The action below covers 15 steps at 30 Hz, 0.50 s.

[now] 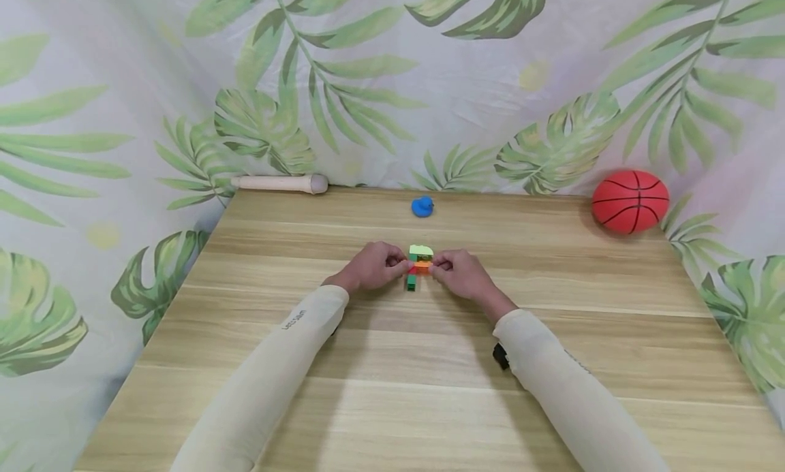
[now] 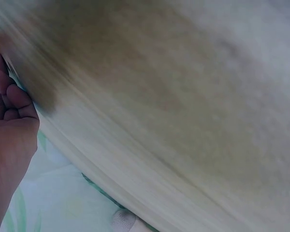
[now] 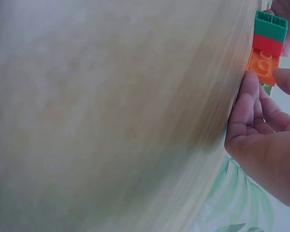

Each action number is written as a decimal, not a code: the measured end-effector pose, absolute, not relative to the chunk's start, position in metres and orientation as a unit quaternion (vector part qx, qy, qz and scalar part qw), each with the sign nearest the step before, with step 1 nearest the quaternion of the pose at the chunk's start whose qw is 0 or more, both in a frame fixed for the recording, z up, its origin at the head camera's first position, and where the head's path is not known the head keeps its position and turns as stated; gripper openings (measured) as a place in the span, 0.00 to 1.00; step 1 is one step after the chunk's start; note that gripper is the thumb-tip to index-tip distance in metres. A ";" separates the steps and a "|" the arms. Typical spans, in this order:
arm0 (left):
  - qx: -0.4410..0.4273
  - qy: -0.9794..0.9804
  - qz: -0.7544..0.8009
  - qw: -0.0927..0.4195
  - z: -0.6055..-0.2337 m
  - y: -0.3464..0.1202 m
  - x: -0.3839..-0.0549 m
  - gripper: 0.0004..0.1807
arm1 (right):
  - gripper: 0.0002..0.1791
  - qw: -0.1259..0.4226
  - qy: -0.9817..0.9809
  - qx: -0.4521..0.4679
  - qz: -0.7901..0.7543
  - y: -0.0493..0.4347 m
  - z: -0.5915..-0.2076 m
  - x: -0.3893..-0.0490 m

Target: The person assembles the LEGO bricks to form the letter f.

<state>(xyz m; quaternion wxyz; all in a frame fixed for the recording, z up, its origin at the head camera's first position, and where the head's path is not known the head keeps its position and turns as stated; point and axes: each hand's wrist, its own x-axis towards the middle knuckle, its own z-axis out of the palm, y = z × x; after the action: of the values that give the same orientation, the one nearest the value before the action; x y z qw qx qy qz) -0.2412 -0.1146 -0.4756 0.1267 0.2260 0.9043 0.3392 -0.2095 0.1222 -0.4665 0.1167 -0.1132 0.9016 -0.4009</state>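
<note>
In the head view, several toy building blocks are joined near the middle of the table. A pale yellow-green block (image 1: pixel 420 250) with a curved top sits at the far side, an orange block (image 1: pixel 423 268) nearer, and a green block (image 1: pixel 411 282) closest. From the left, my left hand (image 1: pixel 375 266) pinches the joined blocks beside the red block (image 3: pixel 268 44). My right hand (image 1: pixel 463 274) pinches the orange block's right end between thumb and fingers, also visible in the right wrist view. The left wrist view shows my left hand (image 2: pixel 12 108) with fingers curled; the blocks are mostly cut off there.
Beyond the blocks sits a blue rubber duck (image 1: pixel 422 207). A red toy basketball (image 1: pixel 630 201) rests at the back right corner, and a white microphone (image 1: pixel 282 183) lies along the back left edge. Behind the wooden table (image 1: pixel 423 404) hangs a leaf-patterned cloth (image 1: pixel 466 84).
</note>
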 end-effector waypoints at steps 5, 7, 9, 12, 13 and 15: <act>0.228 0.905 0.335 0.127 -0.476 -0.115 -0.242 0.16 | 0.12 0.129 0.901 -0.113 -0.398 0.123 -0.466 -0.211; 0.228 0.906 0.332 0.128 -0.476 -0.115 -0.241 0.16 | 0.12 0.133 0.902 -0.109 -0.395 0.124 -0.466 -0.211; 0.229 0.906 0.333 0.127 -0.476 -0.114 -0.241 0.16 | 0.12 0.136 0.903 -0.106 -0.393 0.125 -0.466 -0.211; 0.234 0.904 0.335 0.125 -0.476 -0.113 -0.241 0.16 | 0.13 0.139 0.903 -0.103 -0.394 0.126 -0.465 -0.212; 0.236 0.903 0.336 0.124 -0.477 -0.113 -0.241 0.17 | 0.12 0.140 0.902 -0.104 -0.396 0.127 -0.465 -0.212; 0.237 0.903 0.337 0.122 -0.477 -0.113 -0.241 0.17 | 0.12 0.141 0.899 -0.106 -0.400 0.127 -0.465 -0.211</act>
<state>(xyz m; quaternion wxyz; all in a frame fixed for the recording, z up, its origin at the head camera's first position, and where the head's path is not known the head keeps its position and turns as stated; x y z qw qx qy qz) -0.2413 -0.1129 -0.4771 0.1221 0.2370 0.9030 0.3369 -0.2112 0.1269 -0.4654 0.1407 -0.1057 0.8993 -0.4004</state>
